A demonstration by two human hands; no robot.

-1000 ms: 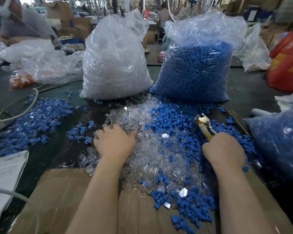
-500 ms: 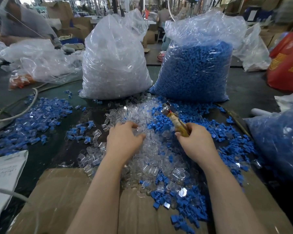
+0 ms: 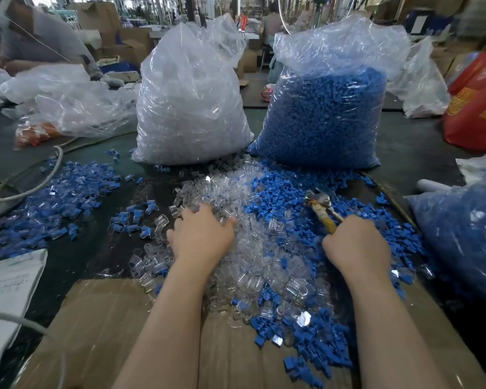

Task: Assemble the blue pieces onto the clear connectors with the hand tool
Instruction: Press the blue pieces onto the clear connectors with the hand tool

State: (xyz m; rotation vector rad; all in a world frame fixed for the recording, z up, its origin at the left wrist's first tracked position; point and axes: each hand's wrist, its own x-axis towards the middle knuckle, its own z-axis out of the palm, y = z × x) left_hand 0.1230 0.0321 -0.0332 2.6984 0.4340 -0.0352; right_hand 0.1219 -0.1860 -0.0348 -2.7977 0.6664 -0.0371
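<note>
Left hand (image 3: pixel 201 237) lies fingers-down in the clear connectors (image 3: pixel 253 265), its grip hidden; right hand (image 3: pixel 357 245) clamps the hand tool (image 3: pixel 323 210) near blue pieces (image 3: pixel 286 192).

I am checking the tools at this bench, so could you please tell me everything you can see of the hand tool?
The hand tool looks like small pliers: a grey metal head with a pivot, and yellowish handles that look worn. The right hand grips the handles, hiding their ends. The head points up and away to the left, tilted, above the loose blue pieces. Whether its tip is open or touches them cannot be told.
</note>
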